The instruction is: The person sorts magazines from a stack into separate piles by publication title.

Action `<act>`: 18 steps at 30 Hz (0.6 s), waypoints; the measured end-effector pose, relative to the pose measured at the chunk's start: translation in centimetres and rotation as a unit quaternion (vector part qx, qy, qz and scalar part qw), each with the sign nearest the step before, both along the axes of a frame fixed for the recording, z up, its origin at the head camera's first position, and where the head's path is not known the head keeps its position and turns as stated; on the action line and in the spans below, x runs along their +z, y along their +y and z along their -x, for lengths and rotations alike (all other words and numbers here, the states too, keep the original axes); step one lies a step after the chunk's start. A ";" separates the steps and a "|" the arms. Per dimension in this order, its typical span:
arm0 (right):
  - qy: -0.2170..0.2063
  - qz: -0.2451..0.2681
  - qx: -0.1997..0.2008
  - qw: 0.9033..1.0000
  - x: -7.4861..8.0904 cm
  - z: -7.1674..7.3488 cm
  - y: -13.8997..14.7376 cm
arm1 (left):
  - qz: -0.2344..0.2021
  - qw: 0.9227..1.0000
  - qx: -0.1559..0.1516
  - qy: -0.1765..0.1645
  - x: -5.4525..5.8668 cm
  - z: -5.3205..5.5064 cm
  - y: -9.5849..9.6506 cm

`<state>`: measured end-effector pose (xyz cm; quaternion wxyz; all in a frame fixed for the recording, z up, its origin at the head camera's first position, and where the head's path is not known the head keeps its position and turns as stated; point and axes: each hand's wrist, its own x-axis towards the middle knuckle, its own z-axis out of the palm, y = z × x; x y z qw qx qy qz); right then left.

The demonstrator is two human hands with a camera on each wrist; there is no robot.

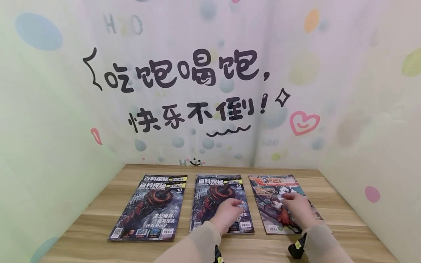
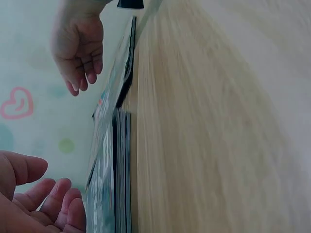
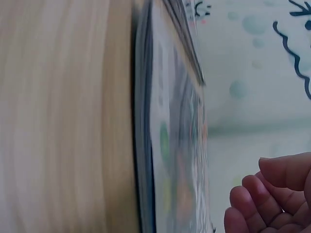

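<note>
My left hand (image 1: 227, 215) hovers above the middle stack of magazines (image 1: 210, 197), whose dark cover shows a red-and-black machine. In the left wrist view, the fingers (image 2: 56, 199) of that hand are loosely bent with nothing between them. Over the magazine with a red title (image 1: 273, 204) on the right is my right hand (image 1: 300, 210), covering part of its cover. The right wrist view shows the right hand's fingers (image 3: 257, 199) relaxed, holding nothing and apart from the cover. Several layers of pages show along the edge of the stack (image 2: 124, 170) in the left wrist view.
Two overlapping magazines (image 1: 148, 212) with the same dark cover lie on the left of the wooden table (image 1: 82, 237). Pale fabric walls (image 1: 49, 120) printed with dots and lettering close in the back and sides.
</note>
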<state>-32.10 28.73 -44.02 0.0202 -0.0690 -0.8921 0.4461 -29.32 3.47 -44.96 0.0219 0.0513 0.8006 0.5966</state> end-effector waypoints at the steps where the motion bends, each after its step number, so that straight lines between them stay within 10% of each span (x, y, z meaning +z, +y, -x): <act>1: -0.007 0.013 -0.004 1.000 -0.1 0.0 -0.6 | 0.003 1.000 0.001 0.002 -0.1 0.1 -0.4; 18: 0.025 0.083 0.013 0.996 -1.1 -0.3 -8.9 | 0.004 0.999 0.051 0.013 -0.6 1.0 -6.5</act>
